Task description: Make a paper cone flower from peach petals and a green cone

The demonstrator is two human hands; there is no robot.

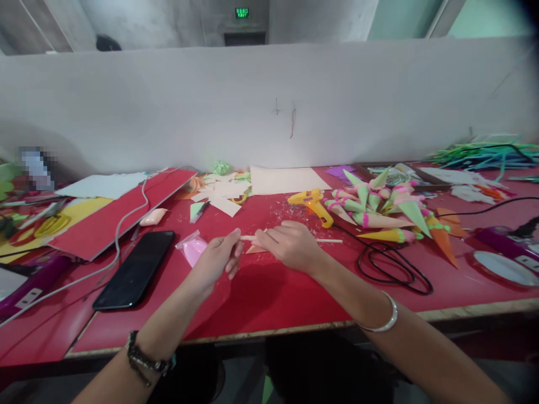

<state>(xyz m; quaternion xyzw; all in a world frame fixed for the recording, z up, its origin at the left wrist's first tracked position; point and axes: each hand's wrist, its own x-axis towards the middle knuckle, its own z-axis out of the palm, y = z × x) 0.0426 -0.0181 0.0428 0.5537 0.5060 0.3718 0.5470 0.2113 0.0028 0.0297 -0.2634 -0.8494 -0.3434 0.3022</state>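
A thin pale stick (330, 241) lies level across both hands, just above the red table. My left hand (217, 258) pinches its left end between thumb and forefinger, the other fingers curled. My right hand (290, 244) is closed around the stick's middle, and its right part juts out past the wrist. Under the right fingers shows a bit of peach paper (254, 249); whether it touches the stick I cannot tell. Left of my left hand lies a clear bag of pink material (193, 248). Beyond my right hand rests a yellow glue gun (311, 205).
A black phone (135, 272) lies at left, near a red board (126, 213) crossed by a white cable. Paper scraps (223, 193) lie at the back. Pink-and-green paper cones (374, 205) are heaped at right, above a coiled black cord (391, 275). Purple power strips flank the table.
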